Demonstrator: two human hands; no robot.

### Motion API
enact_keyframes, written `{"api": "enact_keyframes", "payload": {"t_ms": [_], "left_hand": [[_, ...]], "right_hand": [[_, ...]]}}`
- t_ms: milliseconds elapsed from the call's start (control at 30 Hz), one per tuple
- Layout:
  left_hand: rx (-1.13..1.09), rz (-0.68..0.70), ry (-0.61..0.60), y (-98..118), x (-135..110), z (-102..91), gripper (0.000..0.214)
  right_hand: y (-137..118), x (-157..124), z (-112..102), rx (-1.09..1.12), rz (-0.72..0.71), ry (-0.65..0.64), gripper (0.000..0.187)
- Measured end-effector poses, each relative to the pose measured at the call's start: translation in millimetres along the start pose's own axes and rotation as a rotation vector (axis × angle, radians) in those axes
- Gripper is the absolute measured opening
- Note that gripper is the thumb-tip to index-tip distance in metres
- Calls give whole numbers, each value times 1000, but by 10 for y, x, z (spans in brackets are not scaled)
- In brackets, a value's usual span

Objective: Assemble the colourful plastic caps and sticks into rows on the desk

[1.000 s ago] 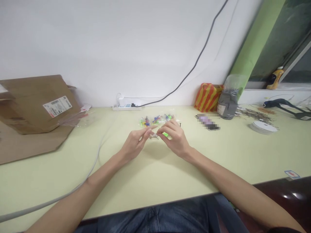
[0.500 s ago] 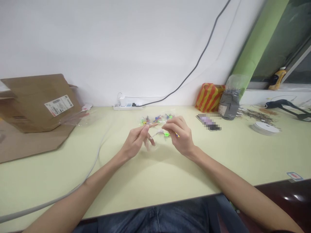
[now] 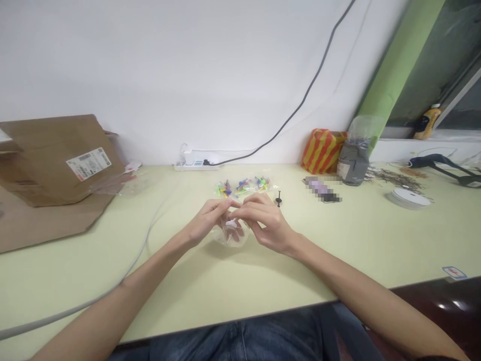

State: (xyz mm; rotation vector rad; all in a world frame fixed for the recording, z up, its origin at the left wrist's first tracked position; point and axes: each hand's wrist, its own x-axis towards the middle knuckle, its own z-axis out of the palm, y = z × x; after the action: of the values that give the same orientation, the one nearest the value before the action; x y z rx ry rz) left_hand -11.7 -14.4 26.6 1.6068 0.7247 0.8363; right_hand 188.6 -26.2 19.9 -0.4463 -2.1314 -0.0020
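Observation:
A small clear plastic bag (image 3: 230, 238) hangs between my hands just above the table, with a white piece (image 3: 230, 223) inside. My left hand (image 3: 208, 216) is closed on the bag's upper edge, thumb on top. Bent fingers of my right hand (image 3: 268, 220) meet at the bag's mouth, pressed to the plastic; their tips are partly hidden. Beyond the hands lie clear packets of small coloured plastic pieces (image 3: 242, 186), green, blue, yellow and red. A small black part (image 3: 278, 200) is on the table beside my right hand.
On the left is an opened cardboard box (image 3: 56, 160) with a grey cable (image 3: 145, 250) near it. A power strip (image 3: 197, 165) sits by the wall. To the right are a phone (image 3: 321, 189), a striped bag (image 3: 323, 150), a grey bag (image 3: 353, 163) and a white spool (image 3: 409, 198).
My right hand has moved left and down to the bag's mouth. The green and yellow pieces by its fingers no longer show there, and the black part has come into sight.

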Motion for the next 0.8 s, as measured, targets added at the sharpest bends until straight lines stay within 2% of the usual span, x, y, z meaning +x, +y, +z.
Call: {"api": "enact_keyframes", "payload": {"t_ms": [133,233,300,333,467,567,667,800], "left_hand": [[8,2,19,-14,9,-37,53],[37,13,34,-31,14,-64,53],[17,21,39,-41,13,-77,50],[0,29,31,-43,11,-81,49],[-17,98,-27,-21,-1,-81,49],[2,123,-64,1,0,-64,61],[13,85,-97,-15,9,-47,74],[59,-6,-135,-66,13,-48,58]], "right_hand": [[-45,10,-21,146,113,-80,23],[-48,2,-10,236,170,-87,34],[-32,-6,13,248,178,-50,42],[-20,-8,24,227,176,-28,40],[13,2,24,110,159,65,14],[20,24,-35,85,180,179,9],[32,46,-111,84,209,283,9],[72,62,-163,100,218,206,13]]}}
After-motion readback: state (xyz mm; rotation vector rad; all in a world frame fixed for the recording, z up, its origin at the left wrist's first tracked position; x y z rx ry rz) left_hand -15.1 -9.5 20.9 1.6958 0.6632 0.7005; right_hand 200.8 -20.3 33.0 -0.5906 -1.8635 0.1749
